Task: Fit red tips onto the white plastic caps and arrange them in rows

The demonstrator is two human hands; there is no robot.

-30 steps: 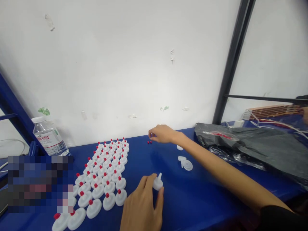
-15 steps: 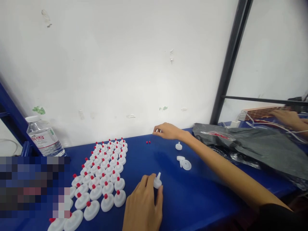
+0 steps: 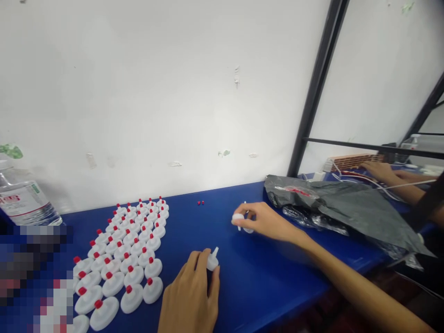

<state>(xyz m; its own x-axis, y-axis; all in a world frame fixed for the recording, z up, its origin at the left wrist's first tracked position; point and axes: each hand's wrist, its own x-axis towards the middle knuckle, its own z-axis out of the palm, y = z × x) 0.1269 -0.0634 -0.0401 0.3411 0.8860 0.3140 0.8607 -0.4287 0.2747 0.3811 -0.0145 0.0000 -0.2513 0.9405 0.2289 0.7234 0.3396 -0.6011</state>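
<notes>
My left hand (image 3: 190, 286) is closed on a white plastic nozzle cap (image 3: 212, 262), whose thin spout points up without a red tip. Farther right, my right hand (image 3: 267, 219) pinches another white nozzle cap (image 3: 237, 216) between thumb and fingers, just above the table. Behind those fingers, one more white nozzle cap (image 3: 248, 229) is partly hidden. Two tiny red tips (image 3: 200, 203) lie near the wall. To the left of my left hand stand rows of white nozzle caps (image 3: 132, 294), each with a red tip on its spout.
The blue table (image 3: 249, 291) runs along a white wall. A clear water bottle (image 3: 26, 201) stands at the far left. On the right lie a grey plastic bag (image 3: 333, 203) and a black metal post (image 3: 308, 106). Another person's hands (image 3: 381, 173) show beyond the post.
My right hand has come from near the wall toward the loose white nozzle caps and now pinches one. My left hand keeps its nozzle cap. The view has turned to the right.
</notes>
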